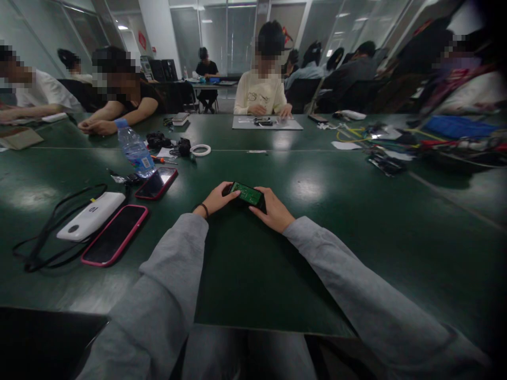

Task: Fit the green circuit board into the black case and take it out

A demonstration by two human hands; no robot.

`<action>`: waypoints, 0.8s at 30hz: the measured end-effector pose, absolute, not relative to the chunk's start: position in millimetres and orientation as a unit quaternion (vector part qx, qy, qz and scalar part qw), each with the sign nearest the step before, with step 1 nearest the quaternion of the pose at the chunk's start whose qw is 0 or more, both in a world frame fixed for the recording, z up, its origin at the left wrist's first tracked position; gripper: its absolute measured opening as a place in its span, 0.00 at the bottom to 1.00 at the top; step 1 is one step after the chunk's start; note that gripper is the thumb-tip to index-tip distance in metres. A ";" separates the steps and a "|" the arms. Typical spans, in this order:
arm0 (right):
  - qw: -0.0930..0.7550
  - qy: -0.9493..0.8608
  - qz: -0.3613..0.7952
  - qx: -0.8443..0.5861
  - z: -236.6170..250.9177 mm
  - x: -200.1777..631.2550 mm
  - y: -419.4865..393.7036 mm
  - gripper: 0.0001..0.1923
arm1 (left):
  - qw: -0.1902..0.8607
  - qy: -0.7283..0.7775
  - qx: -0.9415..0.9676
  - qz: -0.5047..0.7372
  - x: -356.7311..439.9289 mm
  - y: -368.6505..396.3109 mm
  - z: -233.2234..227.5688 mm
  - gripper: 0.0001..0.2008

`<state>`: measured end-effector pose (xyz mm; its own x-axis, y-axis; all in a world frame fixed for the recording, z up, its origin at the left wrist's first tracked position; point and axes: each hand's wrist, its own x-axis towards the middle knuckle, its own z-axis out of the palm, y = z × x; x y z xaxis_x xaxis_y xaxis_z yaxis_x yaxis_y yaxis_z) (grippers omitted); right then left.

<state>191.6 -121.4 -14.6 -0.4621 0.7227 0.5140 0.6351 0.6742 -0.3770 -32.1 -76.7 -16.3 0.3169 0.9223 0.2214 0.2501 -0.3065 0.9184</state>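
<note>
Between my two hands is a small green circuit board (246,193) in a black housing, held tilted just above the table. My left hand (217,200) grips its left end, with the thumb lying over the near left corner. At the other end, my right hand (273,208) has its fingers wrapped round the side and its thumb along the near edge. The underside of the board and the fingertips beneath it are hidden.
On the green table (376,253), to my left, lie two red-cased phones (114,236), a white power bank (91,216) with a black cable, and a water bottle (135,149). Farther off are a tape roll (200,150) and tangled wires (380,137). Across sits a person (260,92) at a white board.
</note>
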 end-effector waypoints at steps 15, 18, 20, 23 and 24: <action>0.329 -0.853 0.088 -0.397 -12.4 193.4 -122.6 0.29 | 0.450 0.405 0.681 0.412 -33.2 -74.1 -19.1 0.23; 0.330 -0.853 0.090 -0.394 -11.9 193.4 -123.5 0.31 | 0.448 0.406 0.682 0.412 -33.4 -74.1 -18.6 0.23; 0.329 -0.852 0.092 -0.397 -11.3 193.2 -124.2 0.32 | 0.447 0.408 0.683 0.410 -33.5 -74.2 -18.3 0.23; 0.325 -0.852 0.094 -0.400 -9.8 192.7 -125.2 0.31 | 0.449 0.408 0.682 0.409 -33.5 -74.0 -18.7 0.23; 0.326 -0.851 0.095 -0.400 -9.3 192.5 -125.4 0.29 | 0.450 0.407 0.681 0.410 -33.5 -73.7 -19.2 0.22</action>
<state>192.5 -125.4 -9.3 -0.4682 0.7427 0.4788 0.6187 0.6624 -0.4224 -33.5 -73.7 -19.2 0.3327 0.9233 0.1921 0.1863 -0.2641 0.9463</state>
